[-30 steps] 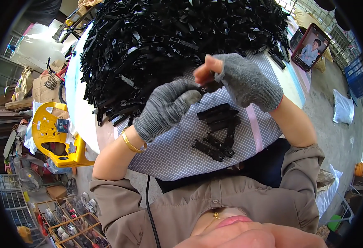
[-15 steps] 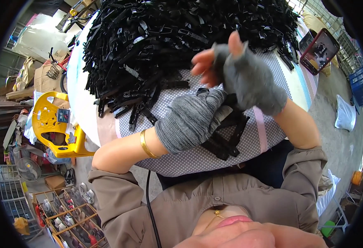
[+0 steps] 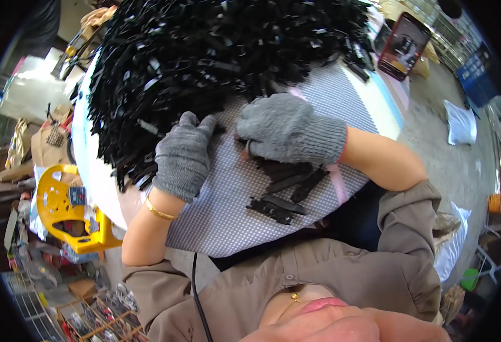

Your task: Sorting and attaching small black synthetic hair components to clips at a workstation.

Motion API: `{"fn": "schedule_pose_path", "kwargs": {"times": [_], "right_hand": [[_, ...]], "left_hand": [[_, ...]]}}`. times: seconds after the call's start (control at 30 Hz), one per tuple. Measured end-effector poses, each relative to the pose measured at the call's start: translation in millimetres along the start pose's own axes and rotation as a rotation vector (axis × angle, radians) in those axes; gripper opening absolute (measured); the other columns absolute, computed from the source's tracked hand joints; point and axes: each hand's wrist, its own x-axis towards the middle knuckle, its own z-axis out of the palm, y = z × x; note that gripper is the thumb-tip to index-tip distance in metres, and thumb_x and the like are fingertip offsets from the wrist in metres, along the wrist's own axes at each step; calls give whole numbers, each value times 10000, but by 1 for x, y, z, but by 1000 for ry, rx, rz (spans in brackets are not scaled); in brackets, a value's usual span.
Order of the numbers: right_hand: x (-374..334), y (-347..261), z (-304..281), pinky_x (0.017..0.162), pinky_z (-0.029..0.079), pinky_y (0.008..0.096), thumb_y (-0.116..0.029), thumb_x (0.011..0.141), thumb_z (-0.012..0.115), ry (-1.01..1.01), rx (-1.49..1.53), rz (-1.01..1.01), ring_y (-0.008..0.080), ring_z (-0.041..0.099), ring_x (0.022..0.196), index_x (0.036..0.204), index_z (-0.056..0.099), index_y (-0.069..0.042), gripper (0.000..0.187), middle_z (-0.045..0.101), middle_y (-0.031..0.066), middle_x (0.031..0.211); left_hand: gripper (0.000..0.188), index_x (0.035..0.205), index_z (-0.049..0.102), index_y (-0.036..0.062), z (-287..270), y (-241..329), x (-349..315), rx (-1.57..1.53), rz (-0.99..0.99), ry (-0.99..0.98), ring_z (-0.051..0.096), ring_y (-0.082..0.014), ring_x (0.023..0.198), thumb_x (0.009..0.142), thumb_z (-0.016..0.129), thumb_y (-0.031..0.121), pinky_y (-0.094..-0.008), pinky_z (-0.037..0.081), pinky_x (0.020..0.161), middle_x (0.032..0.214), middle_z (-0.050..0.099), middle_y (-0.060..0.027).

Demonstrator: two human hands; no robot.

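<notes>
A large heap of slim black plastic clip-like pieces (image 3: pixel 222 51) covers the far side of the table. My left hand (image 3: pixel 183 157), in a grey knit fingerless glove, reaches to the heap's near edge; its fingers are stretched out and slightly apart among the pieces. My right hand (image 3: pixel 290 130), gloved alike, is curled palm down over the dotted cloth, right of the left hand. Whatever its bent fingers hold is hidden. Just below the right hand lies a small group of loose black pieces (image 3: pixel 279 202), close to the table's near edge.
The table has a grey dotted cover (image 3: pixel 222 222). A phone (image 3: pixel 404 47) with a lit screen stands at the far right. To the left is a yellow plastic chair (image 3: pixel 62 199). A black cable (image 3: pixel 195 296) hangs at the near edge. A white bag (image 3: pixel 460 122) lies on the floor at right.
My left hand has moved away from the near group, left and forward to the heap. My right hand has come down leftward and its fingers have curled. The view has shifted slightly.
</notes>
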Motion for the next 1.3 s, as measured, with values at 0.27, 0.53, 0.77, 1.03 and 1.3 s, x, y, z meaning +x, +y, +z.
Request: {"fn": "schedule_pose_path", "kwargs": {"times": [0.27,0.53,0.77,1.03,1.3], "right_hand": [[-5,10,-15,715,500,348,-237,800,621,-56,287,263,209,622,766,842,591,-35,209,622,83,804],[-7,21,-10,570,474,224,-184,837,624,242,943,200,73,585,679,844,622,-30,154,619,30,732],[-6,17,-11,535,436,194,-268,867,598,268,1343,326,49,514,604,887,626,-32,239,562,-3,697],[-8,16,-23,501,407,215,-310,869,592,219,1086,436,54,483,546,835,627,-39,275,538,0,622],[-9,17,-18,504,418,214,-332,841,620,206,1139,433,62,503,553,835,643,-29,304,550,3,620]], "left_hand": [[259,928,558,65,13,1,4,-106,299,406,574,-191,828,689,659,74,-299,520,647,928,553,-52],[226,1019,540,7,11,-6,8,-1833,-72,93,622,-166,840,805,614,4,-283,543,762,904,602,-75],[270,1088,512,-14,4,5,3,-1598,-8,-91,547,-88,654,842,588,70,-215,477,582,817,582,-58],[262,1071,595,25,-3,7,-5,-1448,-80,-131,486,-17,586,897,553,216,-160,408,507,694,548,26],[301,1085,590,35,8,6,-3,-1326,-7,31,439,-3,524,898,558,269,-148,368,461,625,510,53]]}}
